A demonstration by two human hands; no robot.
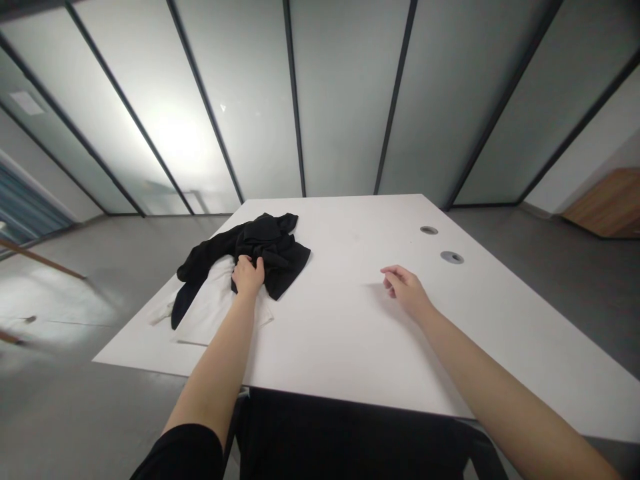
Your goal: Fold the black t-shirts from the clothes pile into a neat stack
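From the head view, the left hand (249,276) is bunched into a narrow grip, its fingers closed on a crumpled black garment (266,245) that lies partly over a white garment (216,310) at the left of a white table (345,340). The right hand (406,289) is empty, its fingers loosely curled and half open, well apart from the clothes towards the table's right. Two round cable grommets (452,257) are set in the table beyond it, at the far right.
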